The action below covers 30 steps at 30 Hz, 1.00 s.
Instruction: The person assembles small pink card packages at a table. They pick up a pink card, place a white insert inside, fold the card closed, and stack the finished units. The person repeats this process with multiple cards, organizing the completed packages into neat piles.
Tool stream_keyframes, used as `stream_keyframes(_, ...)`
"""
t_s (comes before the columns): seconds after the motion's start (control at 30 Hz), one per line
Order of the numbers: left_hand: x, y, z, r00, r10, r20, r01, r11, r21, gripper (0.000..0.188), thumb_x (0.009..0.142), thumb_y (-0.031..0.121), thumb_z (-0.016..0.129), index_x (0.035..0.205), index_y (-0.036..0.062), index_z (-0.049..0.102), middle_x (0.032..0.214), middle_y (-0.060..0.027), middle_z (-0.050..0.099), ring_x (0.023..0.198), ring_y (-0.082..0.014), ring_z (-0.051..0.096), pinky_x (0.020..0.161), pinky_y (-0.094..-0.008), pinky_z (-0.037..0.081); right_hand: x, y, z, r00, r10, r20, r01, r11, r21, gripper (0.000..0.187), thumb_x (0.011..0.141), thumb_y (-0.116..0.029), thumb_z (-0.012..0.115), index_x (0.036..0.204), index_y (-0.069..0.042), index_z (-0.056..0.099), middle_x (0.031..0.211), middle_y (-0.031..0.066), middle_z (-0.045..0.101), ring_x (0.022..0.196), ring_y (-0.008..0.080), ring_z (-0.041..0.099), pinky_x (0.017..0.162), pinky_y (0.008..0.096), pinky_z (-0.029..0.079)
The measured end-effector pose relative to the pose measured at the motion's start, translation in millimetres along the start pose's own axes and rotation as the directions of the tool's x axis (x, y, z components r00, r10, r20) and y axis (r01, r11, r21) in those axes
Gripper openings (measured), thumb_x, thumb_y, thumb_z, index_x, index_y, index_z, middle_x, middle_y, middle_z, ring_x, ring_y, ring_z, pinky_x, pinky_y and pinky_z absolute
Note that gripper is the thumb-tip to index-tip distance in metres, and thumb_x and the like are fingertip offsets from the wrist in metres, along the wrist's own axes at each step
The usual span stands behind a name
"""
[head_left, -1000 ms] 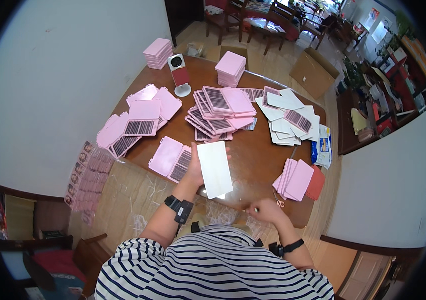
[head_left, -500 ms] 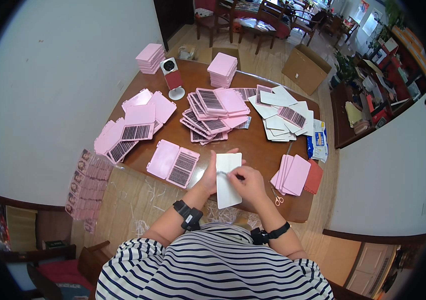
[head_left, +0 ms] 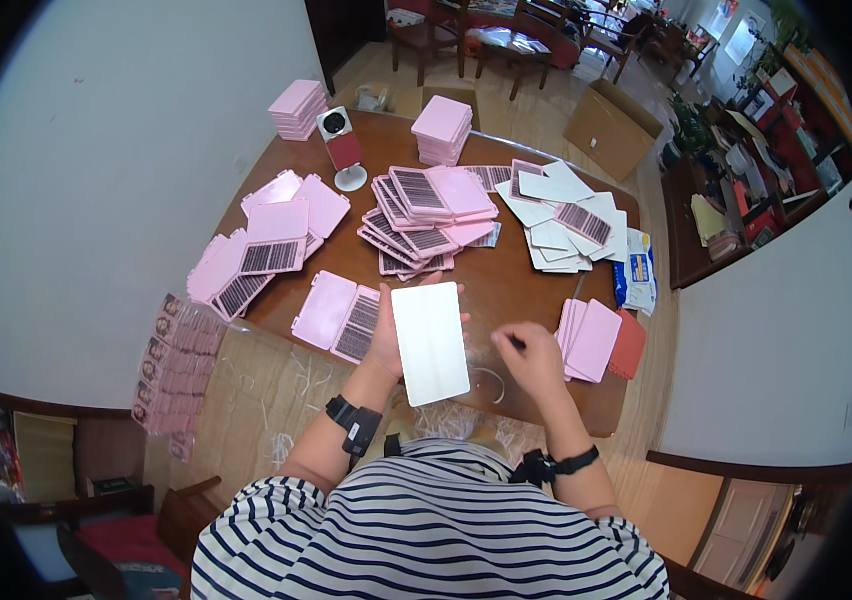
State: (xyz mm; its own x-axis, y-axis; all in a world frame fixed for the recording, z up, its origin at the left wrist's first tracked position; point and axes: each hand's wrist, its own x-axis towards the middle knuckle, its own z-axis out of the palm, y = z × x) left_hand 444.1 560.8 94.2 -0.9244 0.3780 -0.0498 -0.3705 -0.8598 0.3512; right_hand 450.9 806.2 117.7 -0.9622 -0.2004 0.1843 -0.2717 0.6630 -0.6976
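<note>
My left hand holds a white rectangular card upright in front of me, its fingertips showing past the far edge. A faint crease line runs down the card. To its right, my right hand is closed in a pinch, apart from the card; something small and dark shows at its fingers, too small to name. A thin pale strip curls below that hand. Just left of the card lies an opened pink case, with rows of short dark strips like false eyelashes in one half.
Opened pink cases lie piled at the left and centre of the brown table. White cards, a wipes packet and pink covers are at right. A camera-like device on a stand stands behind. Shredded paper lies near me.
My right hand has moved off the card to the right. The card has shifted left and turned to show more of its face. A pale curled strip now shows beneath my right hand.
</note>
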Motion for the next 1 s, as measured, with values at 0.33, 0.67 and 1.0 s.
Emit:
stream_keyframes(0.33,-10.3,-11.8,12.0,1.000,0.016,-0.021,-0.015,1.000,0.004,0.089,0.098,0.078,0.014,0.159,0.0154,0.032,0.154,-0.0184,0.045,0.123,-0.0421,0.061,0.098,-0.0597,0.054,31.8,-40.0,15.8,0.983,-0.071,-0.168,0.047,0.989,-0.140,0.014,0.088,-0.023,0.072,0.089,-0.009,0.076,0.085,0.0074,0.071,0.084,0.0285,0.066,0.073,0.0404,0.053)
stream_keyframes(0.67,-17.7,0.9,-22.8,0.984,0.076,-0.158,-0.077,0.997,0.005,0.088,0.099,0.077,0.013,0.156,0.0152,0.040,0.145,-0.0204,0.055,0.116,-0.0393,0.064,0.093,-0.0557,0.056,-20.7,-8.6,26.8,0.938,-0.251,0.239,0.282,0.953,-0.107,0.013,0.083,-0.024,0.072,0.082,-0.011,0.076,0.079,0.0063,0.071,0.079,0.0297,0.066,0.068,0.0429,0.053)
stream_keyframes(1.0,-64.9,61.7,-96.3,0.752,0.482,-0.450,-0.379,0.874,0.304,0.084,0.100,0.075,0.022,0.153,0.0132,0.042,0.128,-0.0167,0.063,0.101,-0.0312,0.069,0.082,-0.0487,0.060,-94.5,87.6,56.6,0.567,0.383,0.729,-0.020,0.891,-0.453,0.029,0.084,-0.037,0.073,0.104,-0.015,0.073,0.102,0.0145,0.074,0.097,0.0355,0.070,0.078,0.0470,0.057)
